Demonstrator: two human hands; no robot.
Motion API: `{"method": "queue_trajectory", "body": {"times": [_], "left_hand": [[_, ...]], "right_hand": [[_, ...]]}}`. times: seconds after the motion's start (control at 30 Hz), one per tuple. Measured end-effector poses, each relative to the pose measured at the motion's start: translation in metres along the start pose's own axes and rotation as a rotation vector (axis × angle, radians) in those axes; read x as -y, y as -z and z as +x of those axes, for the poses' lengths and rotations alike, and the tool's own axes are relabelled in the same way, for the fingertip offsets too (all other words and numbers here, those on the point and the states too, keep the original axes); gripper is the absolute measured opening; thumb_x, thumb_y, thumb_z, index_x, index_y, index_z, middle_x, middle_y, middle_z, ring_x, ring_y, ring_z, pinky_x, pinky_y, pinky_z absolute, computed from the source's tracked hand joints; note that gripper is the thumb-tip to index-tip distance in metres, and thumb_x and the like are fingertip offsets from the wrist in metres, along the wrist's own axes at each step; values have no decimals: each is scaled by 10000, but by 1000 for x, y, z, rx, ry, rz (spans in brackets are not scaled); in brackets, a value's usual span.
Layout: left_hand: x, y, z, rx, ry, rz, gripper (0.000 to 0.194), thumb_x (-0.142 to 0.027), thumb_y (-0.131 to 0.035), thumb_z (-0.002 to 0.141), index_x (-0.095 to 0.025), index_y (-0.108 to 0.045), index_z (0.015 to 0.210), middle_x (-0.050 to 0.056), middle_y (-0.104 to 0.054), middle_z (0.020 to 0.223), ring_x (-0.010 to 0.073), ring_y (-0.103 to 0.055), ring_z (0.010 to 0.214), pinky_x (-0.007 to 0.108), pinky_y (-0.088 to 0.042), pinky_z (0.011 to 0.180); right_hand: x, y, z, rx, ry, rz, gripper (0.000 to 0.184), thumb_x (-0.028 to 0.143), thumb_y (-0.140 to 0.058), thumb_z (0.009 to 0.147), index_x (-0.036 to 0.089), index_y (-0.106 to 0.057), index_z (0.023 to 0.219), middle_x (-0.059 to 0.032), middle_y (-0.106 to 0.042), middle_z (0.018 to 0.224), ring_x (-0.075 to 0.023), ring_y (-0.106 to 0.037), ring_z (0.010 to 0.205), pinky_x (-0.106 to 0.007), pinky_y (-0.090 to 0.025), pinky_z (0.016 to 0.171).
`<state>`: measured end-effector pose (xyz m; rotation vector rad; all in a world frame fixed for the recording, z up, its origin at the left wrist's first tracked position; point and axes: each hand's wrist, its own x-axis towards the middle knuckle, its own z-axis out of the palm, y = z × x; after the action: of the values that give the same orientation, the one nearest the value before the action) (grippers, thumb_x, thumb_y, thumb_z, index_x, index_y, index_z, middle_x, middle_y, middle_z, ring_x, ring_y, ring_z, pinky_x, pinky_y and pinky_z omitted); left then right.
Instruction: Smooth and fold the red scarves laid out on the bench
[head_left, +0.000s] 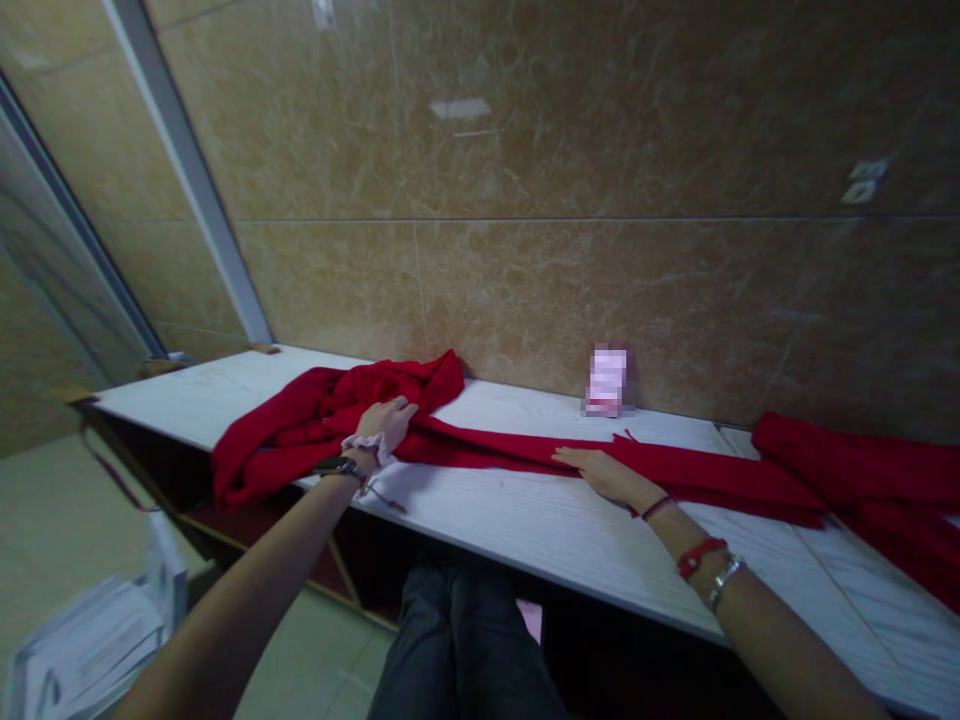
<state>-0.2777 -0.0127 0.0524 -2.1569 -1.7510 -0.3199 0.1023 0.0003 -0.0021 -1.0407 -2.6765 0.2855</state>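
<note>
A long red cloth (510, 452) lies stretched along a white table (525, 520). It bunches into a heap at the left (300, 430) and another at the right (862, 470). My left hand (384, 424) rests on the left heap with its fingers curled over the fabric. A dark watch and a pale band circle that wrist. My right hand (600, 468) lies flat and open on the narrow middle strip of the cloth. Red and silver bracelets sit on my right wrist (705, 565).
A brown marble-tiled wall (600, 200) backs the table. A small pinkish blurred object (606, 380) stands against it. A glass partition with a metal frame (187, 170) rises at the left. My dark-trousered legs (457, 640) are below the table edge. Pale papers (82, 640) lie lower left.
</note>
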Motion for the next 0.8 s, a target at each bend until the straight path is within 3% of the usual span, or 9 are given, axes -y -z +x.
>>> {"method": "queue_trajectory", "body": {"times": [0.1,0.23,0.4,0.53,0.67,0.8], "left_hand": [[3,-1,-7,-27,-2,154,309,-128,-425,788,-134,-573,1059,107,-540,1045,266,-477,1020,398,-350,883],[4,-21,-16,185,-137,137,335,-81,-419,750,-198,-609,1000,84,-580,1012,214,-520,977,352,-333,929],[5,-26,-12,235,-149,119,408,-37,-396,732,-159,-599,1065,118,-598,1037,224,-552,960,365,-361,903],[-14,-23,-9,221,-226,58,496,-81,-445,736,-191,-507,1216,110,-506,1234,236,-462,1140,372,-313,985],[-44,-35,-3,234,-312,-61,525,-79,-390,793,-201,-424,1302,93,-332,1399,240,-342,1259,372,-298,1022],[-54,-50,5,235,-281,-214,461,-128,-333,860,-225,-429,1301,51,-362,1390,201,-389,1232,319,-355,991]], "right_hand": [[-1,0,0,-39,-9,11,529,35,-318,786,180,-483,1267,-64,-495,1299,-152,-422,1213,-362,-305,1041],[-1,-1,-1,-13,-12,-13,517,38,-326,788,170,-488,1261,-66,-471,1320,-148,-392,1235,-353,-298,1045],[-1,-2,-2,-6,2,-52,504,48,-294,813,159,-477,1269,-63,-464,1328,-134,-376,1245,-333,-286,1052],[-4,-5,-1,-22,0,-66,504,56,-292,822,180,-468,1278,-53,-458,1337,-133,-358,1256,-343,-279,1056],[-4,-6,0,-26,9,-73,477,94,-315,839,185,-460,1285,-54,-445,1348,-145,-340,1268,-365,-274,1060],[-2,-3,-1,-15,-2,-52,450,138,-296,868,178,-460,1285,-53,-456,1339,-142,-356,1259,-346,-280,1057]]}}
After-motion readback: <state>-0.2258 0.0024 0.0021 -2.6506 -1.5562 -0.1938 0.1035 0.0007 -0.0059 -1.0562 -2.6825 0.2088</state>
